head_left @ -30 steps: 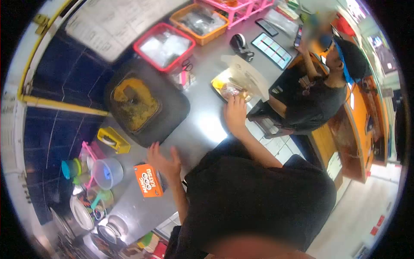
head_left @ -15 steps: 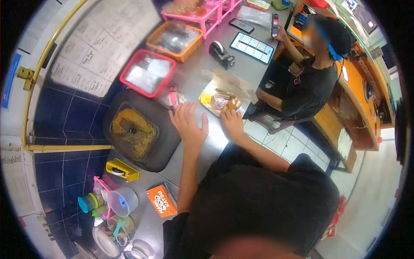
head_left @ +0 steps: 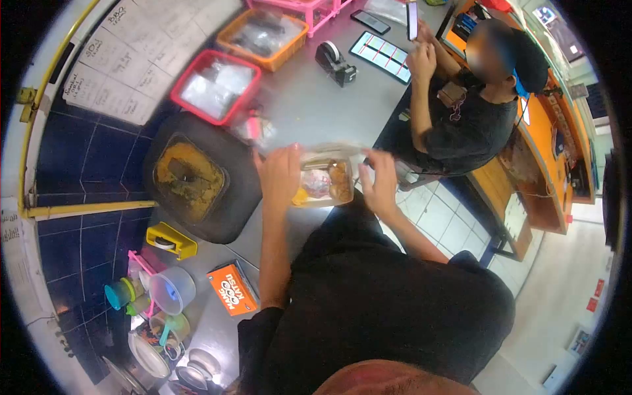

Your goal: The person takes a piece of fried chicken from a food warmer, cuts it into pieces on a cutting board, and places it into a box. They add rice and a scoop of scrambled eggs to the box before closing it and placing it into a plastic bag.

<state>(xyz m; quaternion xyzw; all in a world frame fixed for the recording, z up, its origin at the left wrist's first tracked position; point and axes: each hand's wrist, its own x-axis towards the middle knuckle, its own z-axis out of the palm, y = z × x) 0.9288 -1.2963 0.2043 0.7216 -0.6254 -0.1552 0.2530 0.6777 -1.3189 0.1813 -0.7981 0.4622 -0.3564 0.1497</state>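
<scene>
A cardboard food box [head_left: 326, 202] lies open at the table's front edge, near my body. Inside it are brown fried pieces [head_left: 340, 181], a clear wrapped packet [head_left: 316, 183] with red marks and something yellow [head_left: 300, 195] at the left corner. The raised lid [head_left: 332, 149] is smeared by motion along the far side. At the lid's left end, my left hand [head_left: 280, 172] has its fingers closed on the edge. My right hand [head_left: 380, 181] pinches the lid's right corner, thumb toward the box.
To the left sits a dark bin with a brown-stained lid [head_left: 191, 187]. Beyond are a red basket [head_left: 217, 85] of plastic bags, an orange basket [head_left: 263, 39] and a tape dispenser [head_left: 336, 64]. A co-worker [head_left: 474, 125] sits at the right, holding a phone [head_left: 412, 21].
My right hand has left the fried food and moved to the lid's right corner. My left hand has come to the lid's left end. The box has turned and moved closer; the co-worker's second hand has risen.
</scene>
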